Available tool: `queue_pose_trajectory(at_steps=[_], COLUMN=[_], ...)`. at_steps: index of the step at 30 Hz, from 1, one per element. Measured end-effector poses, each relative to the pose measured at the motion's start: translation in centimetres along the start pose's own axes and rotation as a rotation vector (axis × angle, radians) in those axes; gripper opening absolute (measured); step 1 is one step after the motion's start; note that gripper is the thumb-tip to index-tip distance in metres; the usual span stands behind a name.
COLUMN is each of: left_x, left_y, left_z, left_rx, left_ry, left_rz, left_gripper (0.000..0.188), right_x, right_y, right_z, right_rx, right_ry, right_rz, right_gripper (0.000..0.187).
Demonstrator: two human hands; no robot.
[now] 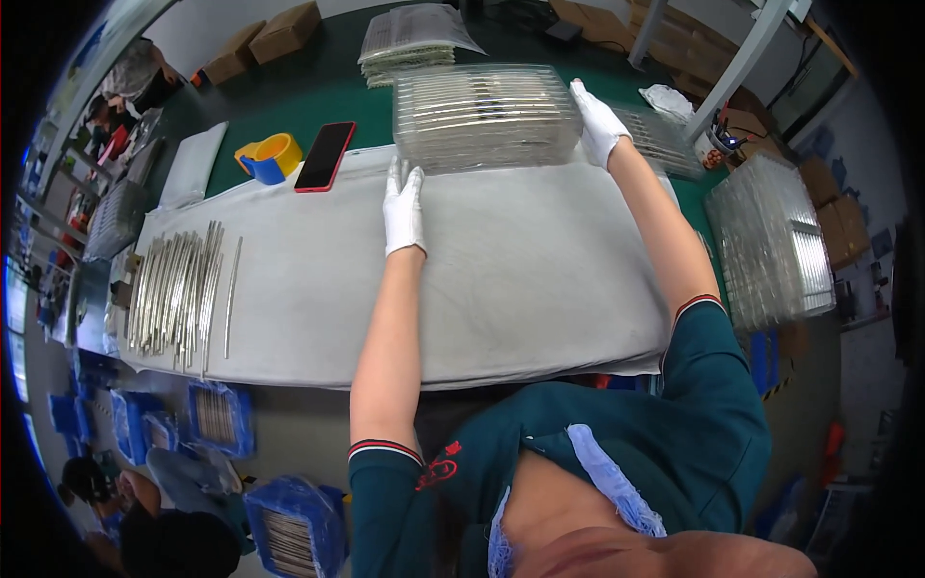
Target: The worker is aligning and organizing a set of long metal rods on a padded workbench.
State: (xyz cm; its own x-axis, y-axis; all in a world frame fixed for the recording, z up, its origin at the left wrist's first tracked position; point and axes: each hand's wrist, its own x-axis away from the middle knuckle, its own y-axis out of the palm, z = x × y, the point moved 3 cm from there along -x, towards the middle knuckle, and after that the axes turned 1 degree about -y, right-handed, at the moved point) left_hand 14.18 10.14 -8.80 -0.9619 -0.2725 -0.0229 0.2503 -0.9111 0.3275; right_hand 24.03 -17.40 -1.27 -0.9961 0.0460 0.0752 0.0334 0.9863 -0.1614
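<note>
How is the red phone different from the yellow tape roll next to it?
The phone is flat, thin and rectangular; the tape roll is a thick round ring with a hole in the middle. The phone is red-edged with a dark face; the tape roll is yellow with a blue part at its front. The phone's lower end rests on the grey cloth; the tape roll sits on the green table. Both lie untouched, side by side.
</note>
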Motion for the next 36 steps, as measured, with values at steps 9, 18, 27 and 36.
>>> queue_pose_trajectory(at_steps=[9, 18, 27, 36], left_x=[0.3, -0.2, 3.0, 23.1], left_y=[0.0, -0.4, -1.7, -8.0], left_z=[-0.4, -0.3, 3.5, 4.5], left_rx=[0.101, 0.086, -0.003, -0.336], left_ry=[-0.045, -0.041, 0.322, 0.336], left_rz=[0.004, 0.068, 0.17, 0.334], left_gripper=[0.057, 0.059, 0.045, 0.04], right_x=[3.2, 12.6, 19.3, 17.8], right_y=[-0.1, -7.4, -13.8, -14.3], right_z=[-1.0, -0.6, 4.2, 2.0], right_rx=[-0.196, 0.32, 1.402, 1.333], right_ry=[-0.012, -0.219, 0.09, 0.004], right_rz=[-0.081, 0.171, 0.001, 0.217], right_gripper=[0.067, 0.056, 0.075, 0.064])
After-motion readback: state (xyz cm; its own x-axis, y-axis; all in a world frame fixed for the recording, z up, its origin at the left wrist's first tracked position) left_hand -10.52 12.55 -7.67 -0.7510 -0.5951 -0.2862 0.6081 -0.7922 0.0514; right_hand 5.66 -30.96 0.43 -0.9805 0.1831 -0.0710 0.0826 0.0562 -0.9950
